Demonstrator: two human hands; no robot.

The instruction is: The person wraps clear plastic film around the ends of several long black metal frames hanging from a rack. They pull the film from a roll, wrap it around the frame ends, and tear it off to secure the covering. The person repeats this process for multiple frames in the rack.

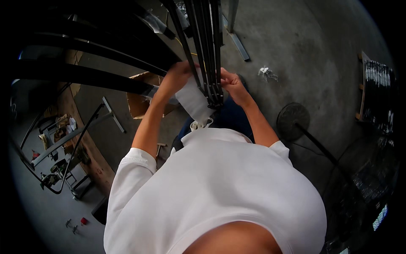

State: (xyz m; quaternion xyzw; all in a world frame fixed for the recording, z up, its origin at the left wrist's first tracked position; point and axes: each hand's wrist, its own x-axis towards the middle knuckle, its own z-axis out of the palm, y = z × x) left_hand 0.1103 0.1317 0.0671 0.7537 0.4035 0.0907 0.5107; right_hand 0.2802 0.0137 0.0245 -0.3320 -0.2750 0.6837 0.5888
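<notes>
floor (pixel 308 59) spreads past right hand (pixel 236 88)

You are working in dim, cool light whose source you cannot place, with your white shirt (pixel 220 173) the brightest broad area, a soft grey shadow down its middle, and the concrete floor (pixel 304 55) a dull grey. At upper left the black bars (pixel 97 79) sink into near-total darkness, while small glints show on the wrapped stack (pixel 377 80) at right. Your left hand (pixel 177 76) looks slightly blurred, and the fisheye bends straight edges toward a black, rounded rim.
</notes>
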